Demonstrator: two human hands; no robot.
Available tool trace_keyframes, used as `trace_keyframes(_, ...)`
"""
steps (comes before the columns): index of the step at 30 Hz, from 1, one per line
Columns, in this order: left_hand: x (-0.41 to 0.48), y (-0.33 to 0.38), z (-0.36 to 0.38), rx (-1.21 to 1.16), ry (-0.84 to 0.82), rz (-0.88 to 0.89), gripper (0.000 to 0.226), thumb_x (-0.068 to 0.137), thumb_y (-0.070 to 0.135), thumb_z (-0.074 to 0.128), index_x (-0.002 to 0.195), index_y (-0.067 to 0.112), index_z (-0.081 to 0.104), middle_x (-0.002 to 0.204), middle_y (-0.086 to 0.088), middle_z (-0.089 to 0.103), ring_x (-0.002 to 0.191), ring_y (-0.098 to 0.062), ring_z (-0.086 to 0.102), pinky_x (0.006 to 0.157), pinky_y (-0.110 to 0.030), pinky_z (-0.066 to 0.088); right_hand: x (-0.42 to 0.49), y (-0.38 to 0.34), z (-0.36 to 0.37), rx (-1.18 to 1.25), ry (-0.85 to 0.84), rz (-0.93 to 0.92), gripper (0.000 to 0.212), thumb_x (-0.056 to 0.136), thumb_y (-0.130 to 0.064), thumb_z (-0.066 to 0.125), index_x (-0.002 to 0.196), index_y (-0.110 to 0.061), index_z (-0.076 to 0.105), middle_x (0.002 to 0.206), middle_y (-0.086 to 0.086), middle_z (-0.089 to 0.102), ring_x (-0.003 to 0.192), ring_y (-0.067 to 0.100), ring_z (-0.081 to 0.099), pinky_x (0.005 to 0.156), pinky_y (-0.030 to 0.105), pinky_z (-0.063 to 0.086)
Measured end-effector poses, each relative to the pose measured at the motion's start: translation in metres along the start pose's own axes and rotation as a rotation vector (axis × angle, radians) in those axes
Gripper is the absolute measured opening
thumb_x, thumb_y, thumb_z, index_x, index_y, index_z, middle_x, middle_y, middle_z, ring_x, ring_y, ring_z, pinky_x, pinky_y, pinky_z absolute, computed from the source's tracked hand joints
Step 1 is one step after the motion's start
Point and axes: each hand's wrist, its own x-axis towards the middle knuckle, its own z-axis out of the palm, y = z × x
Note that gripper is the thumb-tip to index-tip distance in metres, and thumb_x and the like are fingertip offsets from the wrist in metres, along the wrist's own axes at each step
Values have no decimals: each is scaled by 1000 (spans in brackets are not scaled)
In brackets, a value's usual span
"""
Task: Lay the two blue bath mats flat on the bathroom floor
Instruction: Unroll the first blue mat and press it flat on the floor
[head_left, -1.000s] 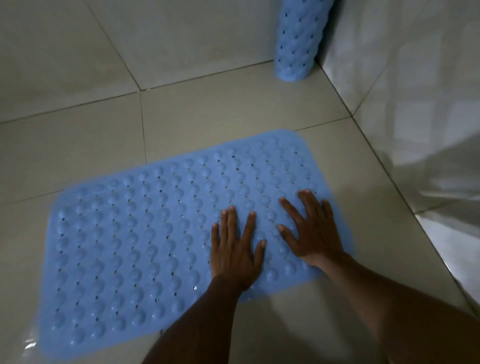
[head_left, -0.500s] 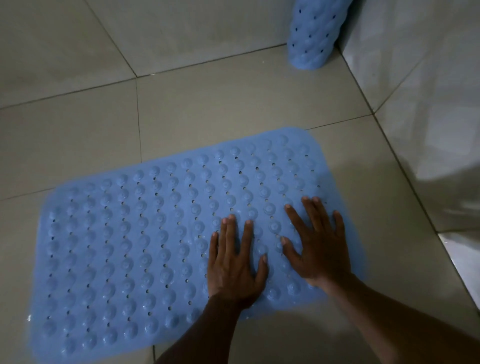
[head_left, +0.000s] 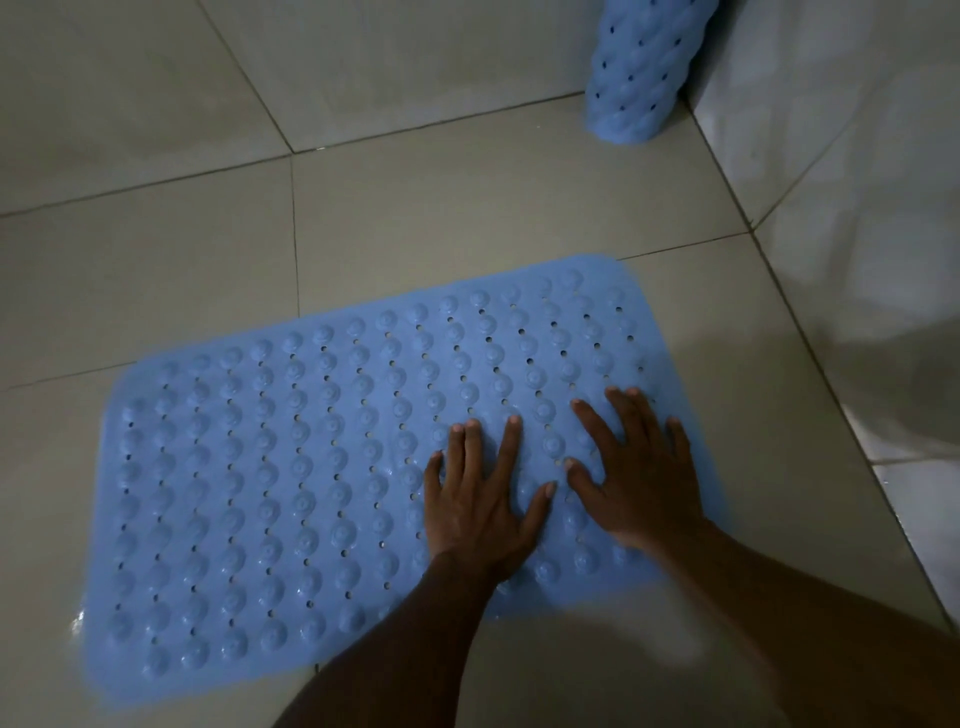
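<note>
The floor (head_left: 467, 218) is slick tile, so the first bath mat (head_left: 311, 467) lies spread out on it. The second mat (head_left: 639, 73) stands rolled in the corner. My left hand (head_left: 480, 512) and right hand (head_left: 636, 483) press down with flat, splayed fingers, probably seating the suckers.

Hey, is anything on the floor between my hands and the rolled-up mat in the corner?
Nothing visible. The left hand and right hand press the flat mat; beyond its far edge only bare floor tiles lie before the rolled mat standing in the corner.
</note>
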Motion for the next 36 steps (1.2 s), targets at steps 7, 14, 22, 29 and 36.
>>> trace_keyframes(7, 14, 12, -31, -86, -218, -82, 77, 93, 76, 23, 160, 40, 10, 164, -11, 13, 154, -29, 9, 123, -51, 14, 7, 0, -15, 47, -216, 8, 75, 89, -67, 31, 158, -39, 20, 168, 2, 13, 156, 27, 7, 120, 59, 17)
trace_keyframes(14, -23, -82, -49, -23, -134, -63, 78, 93, 68, 18, 162, 34, 7, 170, -5, 11, 156, -29, 7, 125, -49, 12, 14, -75, -27, 80, -37, -129, 66, 84, -48, 39, 138, -14, 58, 146, 16, 54, 140, 37, 46, 105, 65, 39)
trace_keyframes(22, -92, -217, -55, -15, -94, -389, 74, 101, 58, 30, 162, 31, -3, 171, -4, -1, 157, -29, -5, 126, -49, 6, -8, -217, -8, 78, -117, -528, 66, 79, -49, 41, 133, -19, 65, 141, 10, 61, 134, 34, 55, 100, 61, 47)
trace_keyframes(29, -88, -285, -41, -44, -29, -360, 72, 101, 59, 18, 163, 27, -2, 171, -2, -4, 157, -26, -10, 127, -48, 2, 11, -281, 21, 59, -121, -642, 63, 88, -53, 42, 145, -27, 51, 154, 5, 48, 147, 30, 38, 113, 59, 35)
trace_keyframes(36, -93, -302, -9, -169, 167, -374, 68, 101, 48, 27, 163, 21, 14, 171, 0, 11, 158, -20, 1, 127, -46, 7, 20, -303, 51, 120, 146, -607, 48, 95, -41, 51, 139, -22, 59, 150, 4, 53, 147, 30, 38, 115, 56, 29)
